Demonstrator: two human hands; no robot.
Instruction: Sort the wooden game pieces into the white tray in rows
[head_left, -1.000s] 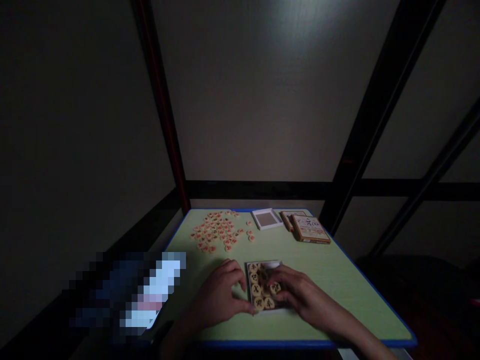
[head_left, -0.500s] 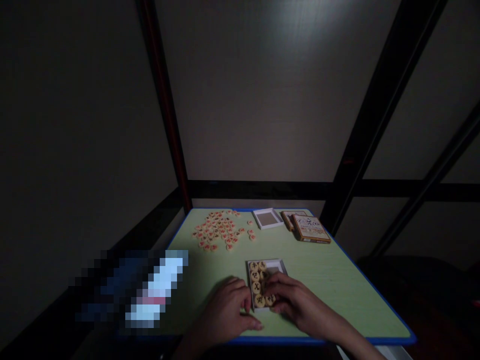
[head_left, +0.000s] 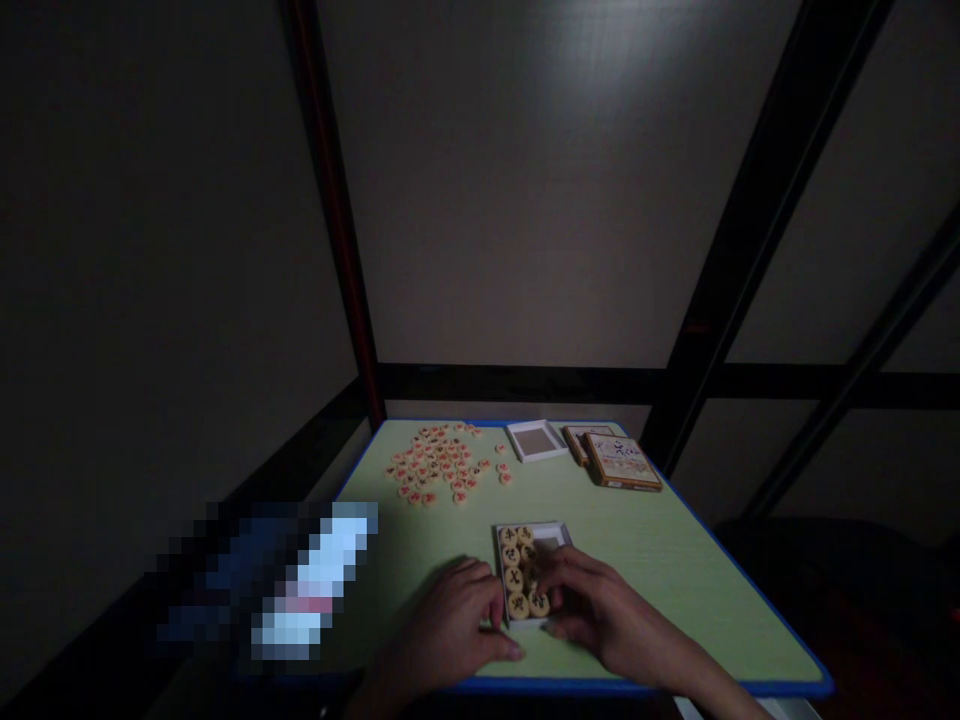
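A small white tray (head_left: 556, 530) lies near the front edge of the green table (head_left: 660, 570). In it sit several round wooden game pieces with black marks (head_left: 514, 578). My left hand (head_left: 450, 625) rests against the tray's left side, fingers curled, thumb along its front corner. My right hand (head_left: 600, 605) covers the tray's right half, fingertips bent down onto the pieces. Whether it pinches one is hidden.
A heap of several round pieces with red marks (head_left: 441, 465) lies at the table's far left. An empty white tray (head_left: 535, 439) and two orange boxes (head_left: 619, 459) stand at the far right. A blurred patch sits off the table's left edge. Dark beams rise behind.
Both hands have slid a little toward the front edge of the tray. The right hand now uncovers more of the tray's far end.
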